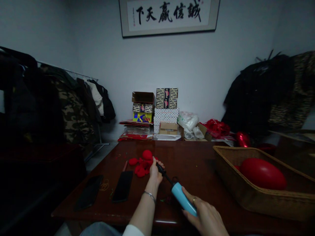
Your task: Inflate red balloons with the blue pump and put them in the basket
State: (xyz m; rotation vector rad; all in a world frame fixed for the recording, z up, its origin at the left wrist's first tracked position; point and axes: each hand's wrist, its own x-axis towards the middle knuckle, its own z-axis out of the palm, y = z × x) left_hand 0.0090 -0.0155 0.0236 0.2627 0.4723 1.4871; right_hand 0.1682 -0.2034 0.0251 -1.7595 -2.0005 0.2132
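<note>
A light-blue hand balloon pump (181, 196) with a black rod lies slantwise across the front of the table. My right hand (206, 214) is wrapped round its blue barrel. Farther forward, my left hand (156, 171) grips the black end of the pump. Just beyond those fingers is a small rounded red balloon (147, 155); whether it sits on the nozzle is hidden by the hand. Several limp red balloons (140, 169) lie in a heap to the left of my left hand, on the dark wooden table (189, 157).
Two dark phones (123, 186) and a yellowish rubber band (104, 185) lie at left. A wicker basket (242, 193) at right holds a large inflated red balloon (263, 173). Stacked boxes (166, 116) and a plastic bag (189, 120) stand at the far end. Coats hang on both sides.
</note>
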